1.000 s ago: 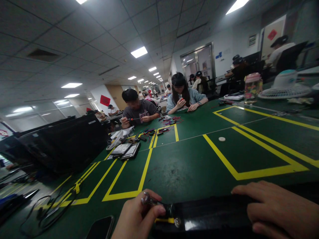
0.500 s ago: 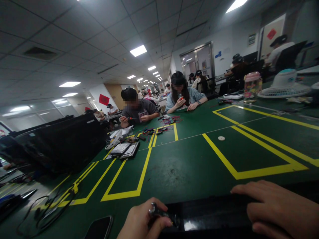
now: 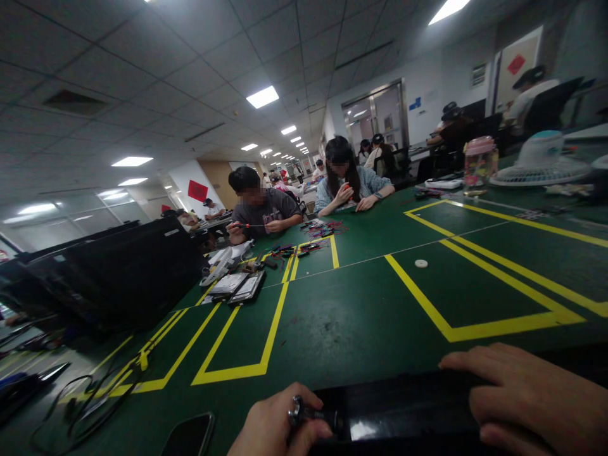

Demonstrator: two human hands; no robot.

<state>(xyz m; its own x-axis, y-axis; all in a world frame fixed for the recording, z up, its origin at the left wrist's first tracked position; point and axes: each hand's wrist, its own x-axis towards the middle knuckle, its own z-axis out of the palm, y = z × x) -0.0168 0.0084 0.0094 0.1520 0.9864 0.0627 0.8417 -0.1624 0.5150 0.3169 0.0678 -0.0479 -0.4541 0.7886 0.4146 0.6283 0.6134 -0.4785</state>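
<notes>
At the bottom centre, my left hand (image 3: 280,421) is closed around a short dark tool with a shiny metal end (image 3: 297,410). Its far end meets the left part of a glossy black panel (image 3: 403,405); the exact contact is hard to make out. My right hand (image 3: 536,399) lies over the right part of that panel with its fingers stretched out, the index finger at the far edge. Part of the panel is hidden under this hand and below the picture's edge. Left of my left hand, a phone (image 3: 187,436) lies on the green table (image 3: 327,335).
Yellow tape (image 3: 273,329) marks out areas on the table. Hard drives (image 3: 247,288), wires (image 3: 323,229) and a white disc (image 3: 420,263) lie further off. Cables (image 3: 99,405) and black monitors (image 3: 114,272) are on the left. Two people (image 3: 266,209) sit opposite, one holding a screwdriver.
My left hand has shifted slightly right, and the metal end of the tool has turned and tipped a little. My right hand and the panel look the same.
</notes>
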